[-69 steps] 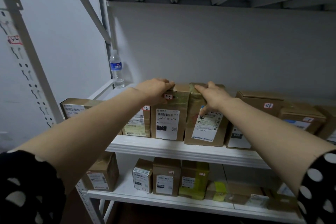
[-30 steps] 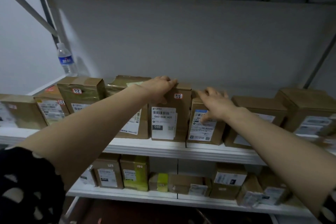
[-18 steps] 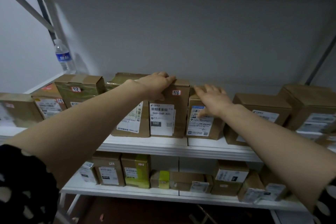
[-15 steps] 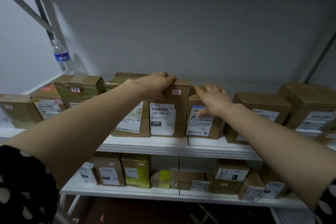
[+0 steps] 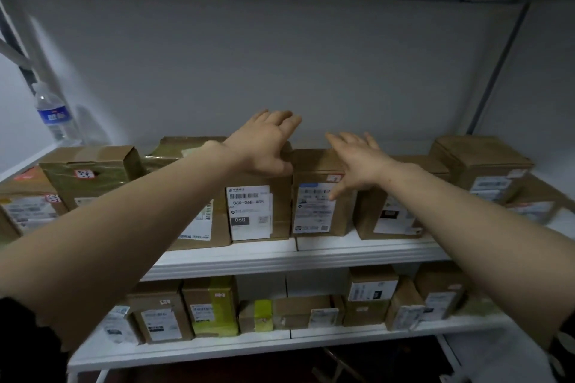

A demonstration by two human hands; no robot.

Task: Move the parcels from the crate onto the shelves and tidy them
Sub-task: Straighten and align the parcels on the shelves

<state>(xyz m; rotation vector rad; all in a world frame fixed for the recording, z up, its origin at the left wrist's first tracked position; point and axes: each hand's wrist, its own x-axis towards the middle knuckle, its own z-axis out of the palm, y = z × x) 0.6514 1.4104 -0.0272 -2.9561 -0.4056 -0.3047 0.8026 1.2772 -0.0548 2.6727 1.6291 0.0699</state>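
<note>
Head view: both hands at the row of parcels standing on the shelf (image 5: pixel 280 258).
Left hand (image 5: pixel 264 143), fingers spread and straight, rests on top of the 060-labelled parcel (image 5: pixel 252 214); right hand (image 5: pixel 357 162), fingers spread, covers the adjacent parcel (image 5: pixel 314 214) top.

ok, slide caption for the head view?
Left hand and right hand, fingers straight, over two adjacent parcels on the middle shelf.

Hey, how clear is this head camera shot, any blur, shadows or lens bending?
Head view: dim, flat light; the water bottle throws a soft shadow on the wall; the label on the middle parcel reads sharp while the far-right parcels smear; the right upright leans inward, as a wide lens would bend it.
</note>
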